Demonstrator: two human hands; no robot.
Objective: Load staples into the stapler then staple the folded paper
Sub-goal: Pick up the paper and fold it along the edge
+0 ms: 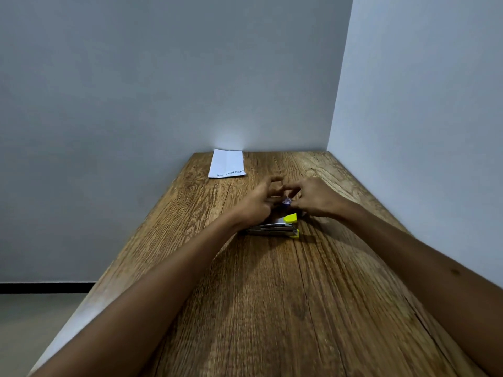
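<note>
On the wooden table, near its middle, the stapler lies with its yellow top swung open and the metal channel exposed. Just beyond it, the person's left hand and right hand meet, fingers curled around a small purplish object, probably the staple box or a strip of staples; it is too small to identify. Both hands appear to pinch it between the fingertips, the left less clearly than the right.

Status: the stapler is opened for loading. Whether any staples sit in the channel cannot be determined; judging by the hands' position, loading is not yet complete.

Remaining: insert the staples, close the top, then staple. The folded paper rests at the far edge of the table against the wall, well apart from the stapler and untouched.
</note>
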